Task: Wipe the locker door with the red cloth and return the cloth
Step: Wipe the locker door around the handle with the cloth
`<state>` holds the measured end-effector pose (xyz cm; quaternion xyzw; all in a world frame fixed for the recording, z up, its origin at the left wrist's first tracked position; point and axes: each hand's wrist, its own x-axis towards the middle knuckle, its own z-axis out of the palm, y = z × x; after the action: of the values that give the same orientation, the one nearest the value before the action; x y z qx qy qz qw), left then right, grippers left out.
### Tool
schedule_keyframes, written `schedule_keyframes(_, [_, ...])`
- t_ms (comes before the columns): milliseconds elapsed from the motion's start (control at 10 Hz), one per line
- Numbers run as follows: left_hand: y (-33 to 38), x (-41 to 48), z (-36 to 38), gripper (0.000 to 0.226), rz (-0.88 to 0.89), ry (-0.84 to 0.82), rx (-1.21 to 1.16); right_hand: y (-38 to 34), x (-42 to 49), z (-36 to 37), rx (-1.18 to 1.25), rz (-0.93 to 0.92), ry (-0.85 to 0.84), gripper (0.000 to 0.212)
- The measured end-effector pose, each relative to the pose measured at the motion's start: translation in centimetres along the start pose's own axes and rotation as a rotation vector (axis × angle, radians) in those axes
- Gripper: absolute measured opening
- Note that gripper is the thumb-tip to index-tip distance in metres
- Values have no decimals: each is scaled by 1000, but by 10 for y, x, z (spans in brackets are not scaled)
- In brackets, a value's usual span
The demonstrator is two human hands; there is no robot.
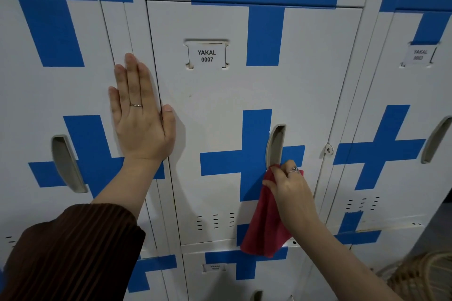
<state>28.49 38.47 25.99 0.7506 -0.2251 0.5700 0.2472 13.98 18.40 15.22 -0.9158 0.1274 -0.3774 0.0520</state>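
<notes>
The red fabric cloth (265,225) is pinched at its upper end by the curled fingers of the right grip (291,186). It is held against the white metal locker door (220,117) with blue tape crosses, just below the lower end of the grey recessed handle (276,146), and the rest hangs down past the door's bottom edge. The left grip (141,115) is released, with straight fingers laid flat on the frame strip at the door's left edge and the thumb on the door, below and left of the "YAKAL 0007" label (207,55).
</notes>
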Motion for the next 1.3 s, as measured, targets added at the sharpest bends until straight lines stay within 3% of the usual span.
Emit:
schedule_keyframes(200, [0, 0, 0, 68, 0, -3, 3, -3, 3, -1, -7, 39, 0, 29])
schedule_keyframes(300, [0, 0, 0, 69, 0, -9, 8, -5, 9, -5, -10, 89, -52, 18])
schedule_keyframes(700, [0, 0, 0, 69, 3, -6, 12, -4, 0, 3, -20, 9, 32, 33])
schedule_keyframes(800, [0, 0, 0, 68, 3, -6, 12, 1, 6, 1, 88, 88, -10, 15])
schedule_keyframes(900, [0, 0, 0, 68, 3, -2, 10, 5, 5, 5, 227, 52, 97, 7])
schedule_keyframes(1200, [-1, 0, 1, 68, 6, 1, 11, 27, -3, -5, 664, 224, 88, 13])
schedule_keyframes(1300, [0, 0, 1, 68, 5, 5, 13, 15, 9, -14, 687, 238, 266, 12])
